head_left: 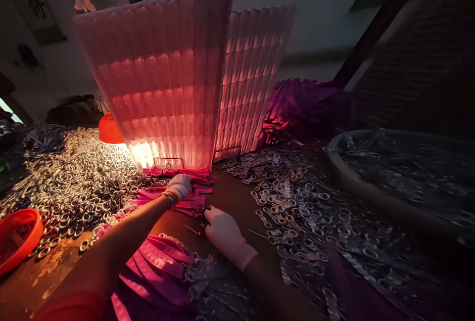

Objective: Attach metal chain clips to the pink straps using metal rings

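We see our left hand (179,185), in a white knit glove, reaching forward and resting on a flat stack of pink straps (185,201) that lies on the brown table (230,195); whether its fingers are closed on a strap we cannot tell. Our right hand (224,234), also gloved, lies just beside that stack on the table, its fingers curled at a small dark ring (206,209) by the fingertips, though the grip itself is too dim to make out. The two hands are close but not touching. More pink straps (159,266) are heaped near our left forearm. Metal rings (77,182) cover the table in a wide pile on the left, and metal clasps (304,202) spread across the right. Behind the stack stand two ribbed translucent panels (166,83), glowing from a lamp. An orange bowl (18,237) sits at the left edge and a large round basin (341,162) on the right.
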`<action>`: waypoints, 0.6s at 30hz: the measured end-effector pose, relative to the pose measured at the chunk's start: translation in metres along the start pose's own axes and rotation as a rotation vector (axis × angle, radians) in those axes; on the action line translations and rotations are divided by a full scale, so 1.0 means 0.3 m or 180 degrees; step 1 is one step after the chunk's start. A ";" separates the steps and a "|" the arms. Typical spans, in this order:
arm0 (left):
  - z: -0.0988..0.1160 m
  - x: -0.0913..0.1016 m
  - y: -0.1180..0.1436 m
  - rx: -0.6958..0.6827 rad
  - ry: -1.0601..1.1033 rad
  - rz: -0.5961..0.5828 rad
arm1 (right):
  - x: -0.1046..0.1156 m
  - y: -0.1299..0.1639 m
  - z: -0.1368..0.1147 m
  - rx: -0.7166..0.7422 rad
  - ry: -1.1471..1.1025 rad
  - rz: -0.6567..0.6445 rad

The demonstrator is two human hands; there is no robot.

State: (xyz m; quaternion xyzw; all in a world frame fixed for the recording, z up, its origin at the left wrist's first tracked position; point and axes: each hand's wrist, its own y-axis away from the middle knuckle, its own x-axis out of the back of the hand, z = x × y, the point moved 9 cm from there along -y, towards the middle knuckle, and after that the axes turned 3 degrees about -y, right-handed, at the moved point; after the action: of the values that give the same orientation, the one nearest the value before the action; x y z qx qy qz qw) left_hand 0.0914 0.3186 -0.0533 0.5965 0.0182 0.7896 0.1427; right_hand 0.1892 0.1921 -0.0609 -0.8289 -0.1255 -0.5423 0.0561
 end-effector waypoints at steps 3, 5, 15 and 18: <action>0.029 -0.040 -0.013 0.0054 0.0059 -0.0024 | 0.041 0.035 0.019 -0.0074 -0.0114 0.0065; 0.031 -0.029 0.008 0.0056 0.0231 0.0030 | 0.068 0.058 0.019 -0.0091 -0.0193 0.0123; -0.122 0.001 0.484 0.0239 0.3088 -0.0709 | 0.148 0.133 -0.149 0.0544 -0.1565 0.0467; -0.126 -0.045 0.583 0.0415 0.3979 -0.0906 | 0.110 0.130 -0.190 0.0463 -0.1128 0.0293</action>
State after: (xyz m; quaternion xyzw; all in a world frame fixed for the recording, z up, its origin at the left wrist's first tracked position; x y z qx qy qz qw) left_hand 0.0234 0.1530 -0.0421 0.0231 0.2248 0.9588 0.1720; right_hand 0.1617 0.1463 -0.0058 -0.9100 -0.1342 -0.3742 0.1175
